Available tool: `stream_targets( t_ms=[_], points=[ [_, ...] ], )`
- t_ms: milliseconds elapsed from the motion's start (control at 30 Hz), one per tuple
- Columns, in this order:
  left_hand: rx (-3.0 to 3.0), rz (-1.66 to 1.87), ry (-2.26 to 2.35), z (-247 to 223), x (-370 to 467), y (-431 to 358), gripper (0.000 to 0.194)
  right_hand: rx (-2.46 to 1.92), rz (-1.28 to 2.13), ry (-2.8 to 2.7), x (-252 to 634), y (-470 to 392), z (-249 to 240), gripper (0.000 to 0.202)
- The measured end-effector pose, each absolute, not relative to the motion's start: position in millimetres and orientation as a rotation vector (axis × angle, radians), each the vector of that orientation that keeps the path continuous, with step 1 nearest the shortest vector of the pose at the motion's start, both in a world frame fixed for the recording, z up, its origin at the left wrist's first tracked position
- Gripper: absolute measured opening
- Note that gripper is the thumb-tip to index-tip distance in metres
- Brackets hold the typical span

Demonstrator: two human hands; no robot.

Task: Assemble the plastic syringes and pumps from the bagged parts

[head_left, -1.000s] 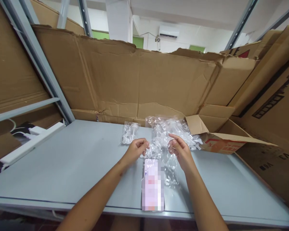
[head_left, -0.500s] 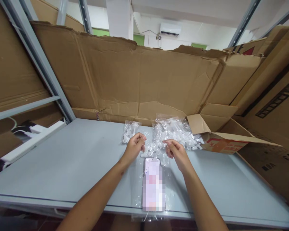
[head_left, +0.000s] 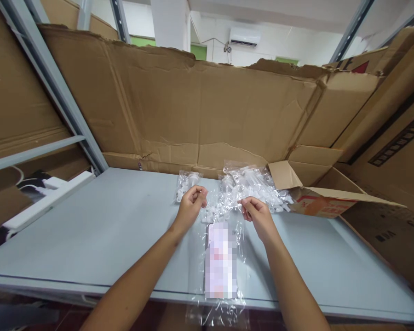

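Note:
My left hand (head_left: 191, 202) is closed, fingertips pinched at the left edge of a clear plastic bag (head_left: 197, 257). Opposite it, my right hand (head_left: 258, 212) pinches at the bag's right side; the exact contact is hard to make out. Small white plastic pieces (head_left: 215, 214) lie at the far end of the bag, between my hands. Nearer me, the bag stretches over a phone (head_left: 221, 262) with a blurred screen and hangs past the table edge. Beyond my left hand sits a small bag of white parts (head_left: 188, 184).
More bagged white parts (head_left: 255, 186) are heaped at the back of the grey table (head_left: 124, 220). An open cardboard box (head_left: 326, 204) stands to their right. A white power strip (head_left: 48, 202) runs along the left side. Cardboard sheets (head_left: 207, 105) wall off the back.
My right hand's fingers have drawn together, with the index finger less extended. Both hands have shifted only slightly, and the bag's near end has spread a little. The view has tilted slightly.

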State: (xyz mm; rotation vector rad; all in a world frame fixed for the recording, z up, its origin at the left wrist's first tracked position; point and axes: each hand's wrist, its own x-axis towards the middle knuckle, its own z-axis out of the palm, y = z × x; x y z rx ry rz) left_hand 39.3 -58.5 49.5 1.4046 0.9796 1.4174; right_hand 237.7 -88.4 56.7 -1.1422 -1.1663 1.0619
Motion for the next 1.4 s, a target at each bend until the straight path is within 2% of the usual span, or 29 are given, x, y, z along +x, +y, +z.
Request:
stream_targets(
  t_ms=[133, 500, 800, 1067, 1167, 1300, 1400],
  points=[
    [1.407, 1.423, 0.988, 48, 40, -57, 0.022, -1.112, 1.105, -1.200, 235, -89, 56, 0.026],
    [1.441, 1.450, 1.007, 44, 43, -59, 0.021, -1.143, 0.968, -1.138, 233, -83, 47, 0.024],
    [1.269, 1.566, 0.983, 48, 37, -56, 0.023, -1.108, 1.229, -1.203, 235, -89, 53, 0.026],
    [1.318, 1.347, 0.899, 48, 39, -59, 0.027, -1.104, 1.133, -1.142, 234, -88, 54, 0.024],
    [1.339, 1.423, 0.996, 47, 39, -57, 0.025, -1.084, 1.112, -1.146, 236, -88, 54, 0.022],
    [1.284, 1.541, 1.019, 50, 33, -54, 0.023, -1.107, 1.265, -1.322, 237, -91, 56, 0.023],
    [1.264, 1.504, 0.962, 50, 31, -51, 0.026, -1.145, 1.254, -1.379, 236, -91, 55, 0.024]
  ],
)
